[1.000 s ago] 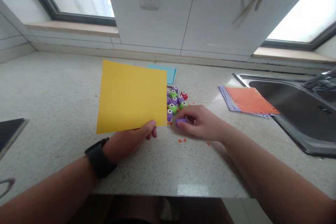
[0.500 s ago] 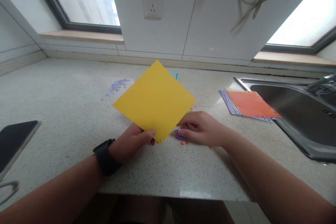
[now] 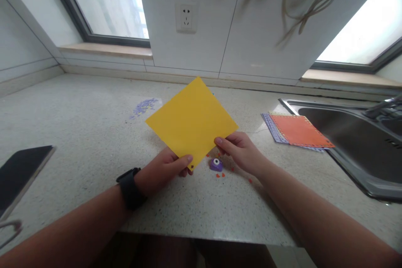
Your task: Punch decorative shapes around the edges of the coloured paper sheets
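Observation:
A square sheet of yellow paper [image 3: 193, 119] is held up over the counter, one corner pointing toward me. My left hand [image 3: 174, 163], with a black watch on its wrist, pinches the sheet near that corner, where a small punched hole shows. Along the lower right edge, my right hand [image 3: 237, 148] grips the paper between thumb and fingers. Just below the right hand, a purple craft punch [image 3: 216, 164] with a white round button sits on the counter. Small orange paper cutouts [image 3: 223, 175] lie scattered around it.
Orange and purple sheets with punched borders [image 3: 304, 130] are stacked at the right, beside the metal sink [image 3: 345, 142]. Purple paper bits [image 3: 144, 108] form a pile at the back left. A dark flat device [image 3: 23, 171] rests at the far left of the counter [image 3: 94, 134].
My right hand has let go of the purple punch and moved up to take the yellow paper's lower right edge. The sheet has shifted slightly right in view.

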`<act>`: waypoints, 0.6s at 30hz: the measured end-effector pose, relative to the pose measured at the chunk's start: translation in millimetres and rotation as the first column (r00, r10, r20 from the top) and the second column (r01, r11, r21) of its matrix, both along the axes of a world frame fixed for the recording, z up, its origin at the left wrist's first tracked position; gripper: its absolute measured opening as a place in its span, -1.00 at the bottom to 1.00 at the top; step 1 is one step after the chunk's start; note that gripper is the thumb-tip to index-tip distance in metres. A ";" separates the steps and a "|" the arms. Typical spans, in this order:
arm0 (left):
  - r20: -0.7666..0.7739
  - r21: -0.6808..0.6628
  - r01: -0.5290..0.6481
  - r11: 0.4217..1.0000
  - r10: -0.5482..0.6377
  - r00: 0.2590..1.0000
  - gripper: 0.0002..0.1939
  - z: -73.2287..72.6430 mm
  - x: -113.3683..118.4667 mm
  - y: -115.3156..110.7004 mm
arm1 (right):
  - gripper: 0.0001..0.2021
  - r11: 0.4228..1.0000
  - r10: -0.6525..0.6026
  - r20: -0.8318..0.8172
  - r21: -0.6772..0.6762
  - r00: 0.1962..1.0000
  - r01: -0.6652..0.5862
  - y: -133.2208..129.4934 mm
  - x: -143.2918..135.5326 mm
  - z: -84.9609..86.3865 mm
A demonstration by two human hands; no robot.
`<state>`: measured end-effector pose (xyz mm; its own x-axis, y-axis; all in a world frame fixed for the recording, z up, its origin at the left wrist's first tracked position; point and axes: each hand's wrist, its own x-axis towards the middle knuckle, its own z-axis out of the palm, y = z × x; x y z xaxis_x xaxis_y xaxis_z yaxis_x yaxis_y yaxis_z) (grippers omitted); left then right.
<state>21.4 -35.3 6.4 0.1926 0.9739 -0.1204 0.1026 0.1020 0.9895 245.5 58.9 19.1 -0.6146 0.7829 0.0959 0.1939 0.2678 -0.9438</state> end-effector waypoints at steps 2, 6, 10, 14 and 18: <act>-0.050 -0.004 -0.024 1.000 0.024 0.998 -0.70 -2.7 0.8 2.1 | -0.61 0.999 -0.049 -0.027 0.014 0.998 0.050 2.2 -0.4 0.9; -0.084 -0.004 -0.088 0.996 0.087 0.993 -0.59 -6.2 1.4 5.0 | -0.65 0.967 -0.235 -0.102 0.071 0.967 0.243 11.9 6.4 2.7; -0.093 -0.017 -0.132 0.991 0.129 0.987 -0.56 -7.3 1.5 5.4 | -0.75 0.894 -0.381 -0.056 0.234 0.923 0.383 23.6 19.0 1.1; -0.119 -0.017 -0.156 0.988 0.153 0.981 -0.53 -9.2 0.9 5.7 | -0.77 0.856 -0.409 0.068 0.373 0.910 0.358 30.0 25.3 -2.2; -0.136 0.018 -0.200 0.980 0.200 0.970 -0.53 -10.2 0.7 6.3 | -0.77 0.865 -0.390 0.270 0.436 0.880 0.249 32.4 24.5 -4.5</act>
<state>22.1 -29.1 -3.8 -0.0243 0.9915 -0.1281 0.2146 0.1303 0.9680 270.0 91.3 14.6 -0.3850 0.8861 0.2581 0.6182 0.4552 -0.6408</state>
